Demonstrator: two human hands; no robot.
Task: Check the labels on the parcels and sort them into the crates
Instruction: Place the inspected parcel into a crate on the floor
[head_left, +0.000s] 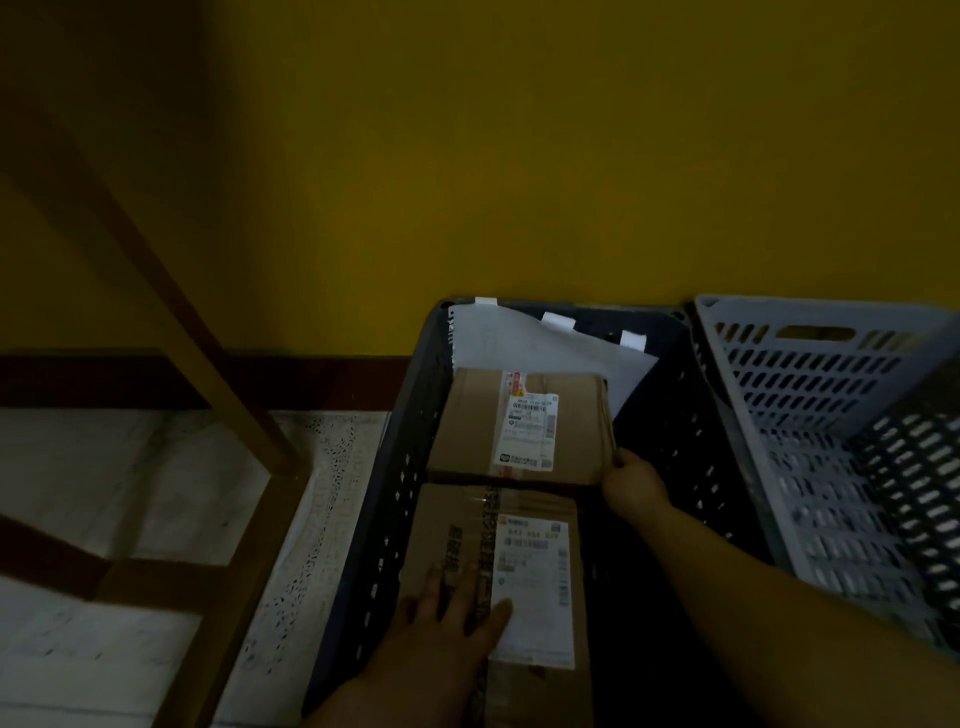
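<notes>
Light: dim, yellow-tinted throughout
Shadows: heavy at upper left corner
Sharpness: soft, labels unreadable
Edges: wide-angle bending

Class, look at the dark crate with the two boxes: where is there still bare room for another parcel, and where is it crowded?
Free: the strip in the dark crate between the boxes and its right wall. The grey crate beside it looks bare. Crowded: the left side, with the far box, near box, left hand and right hand.
</notes>
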